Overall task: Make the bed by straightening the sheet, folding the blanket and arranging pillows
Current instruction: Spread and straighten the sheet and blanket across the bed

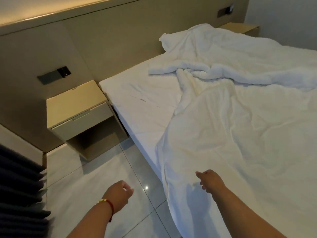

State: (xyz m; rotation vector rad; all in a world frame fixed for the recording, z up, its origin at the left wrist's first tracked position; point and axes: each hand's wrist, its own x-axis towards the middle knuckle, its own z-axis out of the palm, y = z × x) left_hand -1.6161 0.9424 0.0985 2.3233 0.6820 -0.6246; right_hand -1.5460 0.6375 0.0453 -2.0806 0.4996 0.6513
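A white blanket (240, 134) lies crumpled across the bed, bunched near the headboard and hanging over the near side edge. The white fitted sheet (142, 103) shows bare at the bed's near head corner. No pillow is in view. My right hand (208, 181) hovers just above the blanket's hanging edge, fingers loosely curled, holding nothing. My left hand (120, 194), with a red and yellow bracelet at the wrist, is over the floor beside the bed, fingers half curled and empty.
A beige nightstand (77, 109) with a drawer stands left of the bed against the padded headboard wall (120, 40). A second nightstand (240, 28) is at the far side. Glossy floor tiles (103, 169) lie below; a dark curtain (18, 194) hangs at the left.
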